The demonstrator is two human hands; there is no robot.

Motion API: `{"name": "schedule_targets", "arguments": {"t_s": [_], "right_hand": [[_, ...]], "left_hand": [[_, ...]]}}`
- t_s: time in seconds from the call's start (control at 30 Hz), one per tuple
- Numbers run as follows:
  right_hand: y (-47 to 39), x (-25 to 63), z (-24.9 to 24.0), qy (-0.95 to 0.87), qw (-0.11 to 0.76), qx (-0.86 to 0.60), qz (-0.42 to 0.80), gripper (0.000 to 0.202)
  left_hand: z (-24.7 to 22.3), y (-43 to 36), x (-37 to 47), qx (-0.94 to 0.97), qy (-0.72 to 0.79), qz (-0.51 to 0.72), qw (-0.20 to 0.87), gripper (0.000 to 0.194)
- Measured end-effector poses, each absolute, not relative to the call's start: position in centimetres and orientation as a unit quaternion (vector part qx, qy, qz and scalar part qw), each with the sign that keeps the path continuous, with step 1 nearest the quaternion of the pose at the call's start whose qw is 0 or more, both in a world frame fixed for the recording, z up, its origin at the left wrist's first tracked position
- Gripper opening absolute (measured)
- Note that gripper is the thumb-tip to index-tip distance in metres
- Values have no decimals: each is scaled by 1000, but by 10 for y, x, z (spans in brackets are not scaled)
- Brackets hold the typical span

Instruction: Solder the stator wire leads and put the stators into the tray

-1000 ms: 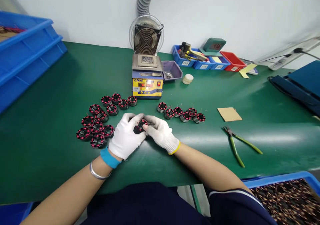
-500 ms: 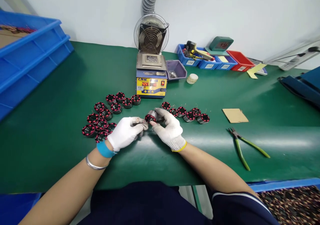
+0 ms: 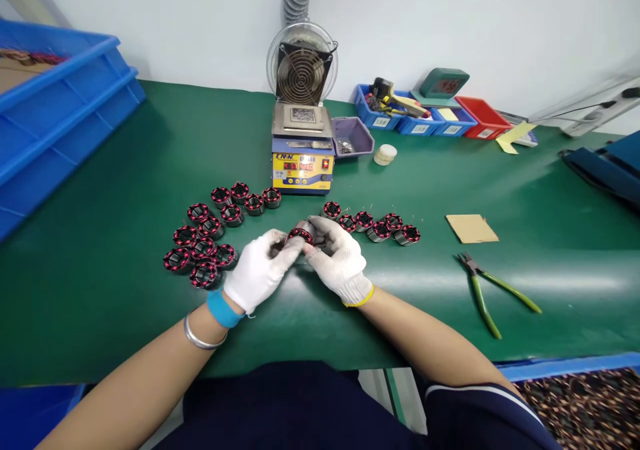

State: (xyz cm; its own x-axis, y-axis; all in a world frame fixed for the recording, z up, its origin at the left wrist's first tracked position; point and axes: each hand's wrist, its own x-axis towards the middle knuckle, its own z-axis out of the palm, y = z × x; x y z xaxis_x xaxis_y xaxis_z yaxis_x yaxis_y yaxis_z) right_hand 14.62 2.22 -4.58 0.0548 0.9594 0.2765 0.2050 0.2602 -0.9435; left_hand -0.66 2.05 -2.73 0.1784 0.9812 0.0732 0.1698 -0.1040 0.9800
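Observation:
Between my two gloved hands is a motor stator (image 3: pixel 302 232), a short metal ring with red and black windings, held just above the green table. My left hand (image 3: pixel 264 263) closes on its left side, thumb across the near rim. From the right, my right hand (image 3: pixel 338 253) wraps its fingers round the ring with the thumb at the front. Parts of the stator are hidden by the fingers. Several more stators (image 3: pixel 203 247) stand left of my hands. Behind my right hand is another group of stators (image 3: pixel 379 230), some with thin wire ends sticking up.
A solder pot (image 3: pixel 302 163) with a fan stands behind my hands, a purple bin (image 3: pixel 353 137) beside it. Green-handled cutters (image 3: pixel 477 283) and a cardboard piece (image 3: pixel 472 229) lie to the right. Blue crates (image 3: pixel 70 103) rise at left; small bins (image 3: pixel 417 125) line the wall.
My left hand has shifted right and slightly down, its thumb now lying on the stator's near rim. The right hand keeps nearly the same hold. Stators behind my left wrist show more fully.

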Motion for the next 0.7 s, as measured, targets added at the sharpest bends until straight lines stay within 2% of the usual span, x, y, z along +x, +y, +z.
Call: {"name": "schedule_targets", "arguments": {"t_s": [0.1, 0.2, 0.27, 0.33, 0.47, 0.53, 0.7], "right_hand": [[22, 147, -42, -594, 526, -503, 344, 46], [23, 147, -41, -584, 531, -509, 344, 45], [24, 147, -42, -575, 544, -501, 351, 46], [25, 146, -43, -568, 555, -492, 356, 46], [22, 146, -41, -576, 550, -493, 350, 45], [21, 147, -39, -588, 538, -495, 347, 45], [22, 146, -37, -584, 541, -489, 355, 46]], "left_hand": [[-24, 18, -15, 652, 450, 440, 423, 16], [-11, 16, -29, 661, 386, 390, 512, 16], [-5, 17, -34, 607, 397, 441, 529, 20], [-4, 19, -32, 566, 443, 495, 488, 18], [-11, 20, -14, 617, 467, 398, 493, 22], [-12, 18, -10, 630, 460, 389, 489, 16], [-4, 15, -28, 560, 459, 539, 430, 11]]}}
